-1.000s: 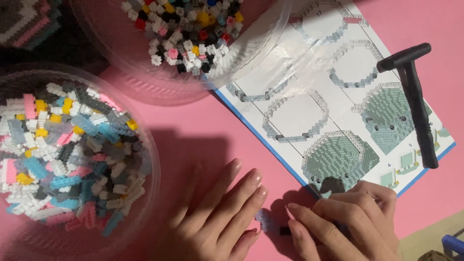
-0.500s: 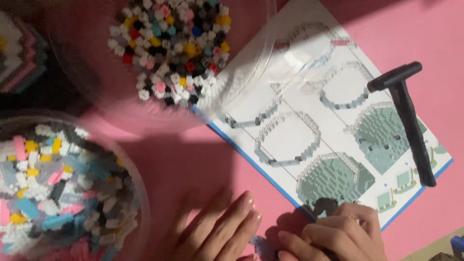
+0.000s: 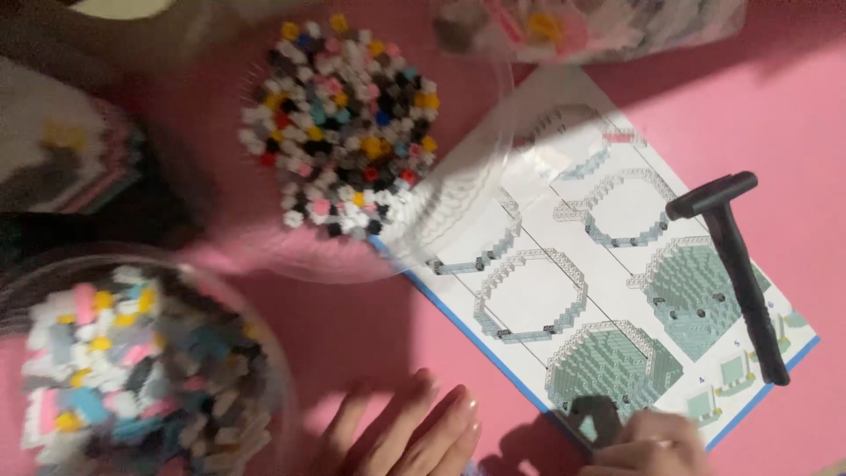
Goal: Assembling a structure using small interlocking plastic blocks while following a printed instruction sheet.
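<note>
My left hand [image 3: 401, 432] lies flat on the pink tabletop [image 3: 352, 326] at the bottom edge, fingers stretched out, nothing visible under them. My right hand [image 3: 656, 445] is curled at the lower corner of a printed building guide [image 3: 617, 211], mostly cut off by the frame. A small dark shape [image 3: 592, 414] sits just left of its fingers; I cannot tell whether the hand holds it. A black T-shaped tool [image 3: 736, 264] rests on the guide's right side.
A clear bowl [image 3: 493, 176] of tiny mixed-colour bricks [image 3: 344, 132] overlaps the guide's top left corner. A second clear bowl [image 3: 264, 353] of pastel bricks [image 3: 132, 370] stands at the lower left. A striped brick model [image 3: 70, 159] sits far left, a plastic bag [image 3: 582, 22] at the top.
The view has tilted away, so both hands have slid down to the frame's bottom edge. The small piece seen between the hands earlier is out of sight.
</note>
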